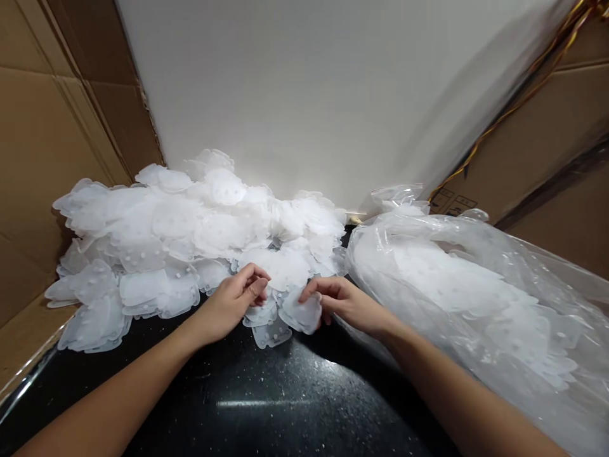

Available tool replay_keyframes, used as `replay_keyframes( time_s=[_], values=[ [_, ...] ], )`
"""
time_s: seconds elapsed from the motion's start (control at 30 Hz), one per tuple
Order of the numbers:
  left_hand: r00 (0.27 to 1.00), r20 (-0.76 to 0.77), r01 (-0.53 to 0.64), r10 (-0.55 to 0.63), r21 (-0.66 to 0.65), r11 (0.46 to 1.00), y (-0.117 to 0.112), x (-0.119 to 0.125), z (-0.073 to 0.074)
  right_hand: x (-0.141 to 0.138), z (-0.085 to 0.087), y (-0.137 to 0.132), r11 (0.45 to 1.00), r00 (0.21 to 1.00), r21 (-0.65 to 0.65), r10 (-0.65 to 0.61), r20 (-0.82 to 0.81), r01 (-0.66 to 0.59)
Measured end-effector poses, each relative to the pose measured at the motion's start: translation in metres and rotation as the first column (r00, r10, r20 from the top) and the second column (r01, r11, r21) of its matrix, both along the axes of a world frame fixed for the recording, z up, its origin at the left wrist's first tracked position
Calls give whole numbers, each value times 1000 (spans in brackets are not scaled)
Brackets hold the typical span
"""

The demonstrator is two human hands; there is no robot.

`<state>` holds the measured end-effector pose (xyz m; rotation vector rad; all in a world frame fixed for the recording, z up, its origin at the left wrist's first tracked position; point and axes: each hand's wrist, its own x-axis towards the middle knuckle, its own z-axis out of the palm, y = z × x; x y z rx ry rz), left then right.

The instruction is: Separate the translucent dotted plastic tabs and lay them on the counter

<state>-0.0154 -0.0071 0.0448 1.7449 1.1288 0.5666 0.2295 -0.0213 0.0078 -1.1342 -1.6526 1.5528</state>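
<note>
My right hand pinches a thin, translucent white plastic piece with rounded corners, which hangs tilted from its fingers. Across from it, my left hand is closed, thumb against the curled fingers, at the edge of a few similar pieces; whether it grips one is hidden. Below both hands, another flat piece with small round dots and a notched edge lies on the black surface. Behind them spreads a large heap of the same pieces.
On the right, a clear plastic bag lies opened with many more pieces inside. Cardboard stands at the left, and a printed cardboard box at the right. A pale wall rises behind the speckled black table.
</note>
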Motion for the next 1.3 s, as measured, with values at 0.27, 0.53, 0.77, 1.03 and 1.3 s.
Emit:
replay_keyframes(
  time_s=[0.27,0.53,0.77,1.03,1.3],
  values=[
    [858,-491,18,152,324,946,14,-15,-13,29,6,0,986,994,-141,-85,68,94],
    [914,-341,-139,219,244,960,22,-10,-22,27,-2,8,934,971,-278,-240,-22,225],
    [905,166,-349,393,-243,905,20,6,-8,28,-1,7,945,975,-250,-223,-15,213],
    [777,330,-464,537,-277,842,25,-6,4,33,-8,10,981,994,-159,-112,-17,108],
    [823,413,-299,390,-270,916,16,0,2,33,-13,11,999,998,-41,6,66,-3]
  ],
)
